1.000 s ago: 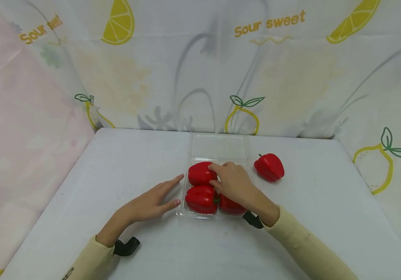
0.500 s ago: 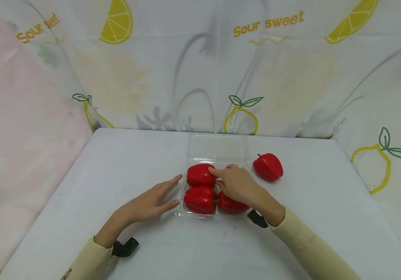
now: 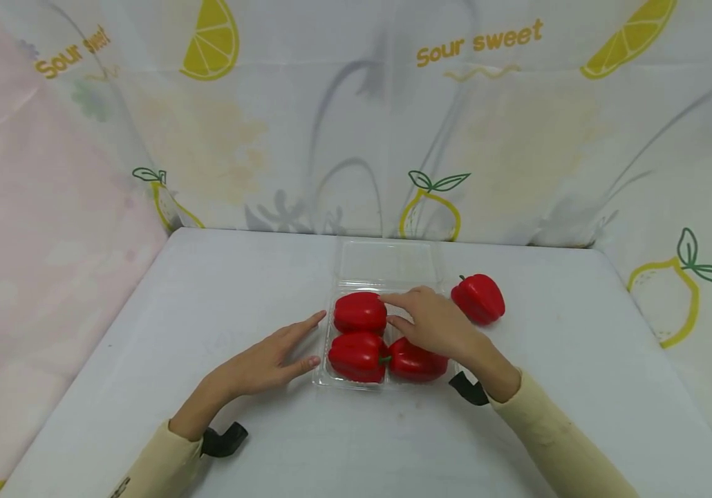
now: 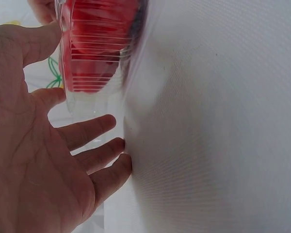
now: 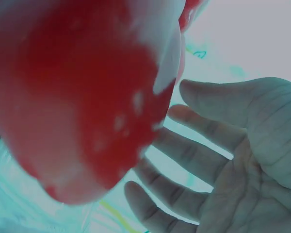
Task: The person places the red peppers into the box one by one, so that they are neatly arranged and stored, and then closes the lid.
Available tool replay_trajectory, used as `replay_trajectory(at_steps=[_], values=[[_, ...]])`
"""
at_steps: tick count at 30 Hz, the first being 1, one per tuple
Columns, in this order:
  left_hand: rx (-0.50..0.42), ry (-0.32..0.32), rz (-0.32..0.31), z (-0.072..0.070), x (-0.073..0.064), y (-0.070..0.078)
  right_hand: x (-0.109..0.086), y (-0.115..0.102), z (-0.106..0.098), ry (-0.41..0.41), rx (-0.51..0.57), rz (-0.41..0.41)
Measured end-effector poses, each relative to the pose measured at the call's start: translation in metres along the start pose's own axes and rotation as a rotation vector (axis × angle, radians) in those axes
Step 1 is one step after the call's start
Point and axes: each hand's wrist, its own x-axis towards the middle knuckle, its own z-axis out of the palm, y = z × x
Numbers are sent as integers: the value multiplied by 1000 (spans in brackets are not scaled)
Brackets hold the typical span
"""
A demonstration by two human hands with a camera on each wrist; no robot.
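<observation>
Right hand (image 3: pixel 433 324) is backing off rightward from the far-left red bell pepper (image 3: pixel 359 313).
Its index finger (image 3: pixel 398 299) and thumb (image 3: pixel 402 325), lying over that pepper's right end a second ago, are now reaching only to about its right edge, and the right sleeve (image 3: pixel 555 429) is shifting right; the pepper is sitting slightly nearer, and the near-right red bell pepper (image 3: pixel 419 364) is showing more of itself beneath the hand.

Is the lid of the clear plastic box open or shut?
Open: the lid lies back on the box's far side, leaving three red peppers inside uncovered.
</observation>
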Motion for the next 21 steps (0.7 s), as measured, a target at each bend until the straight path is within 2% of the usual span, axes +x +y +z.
replay_trajectory(at_steps=[13,21], values=[[-4,0,-3,-1,-1,0,-7,20,-12,137,65,29],[-12,-4,-13,0,-1,2,-13,33,-14,210,98,10]])
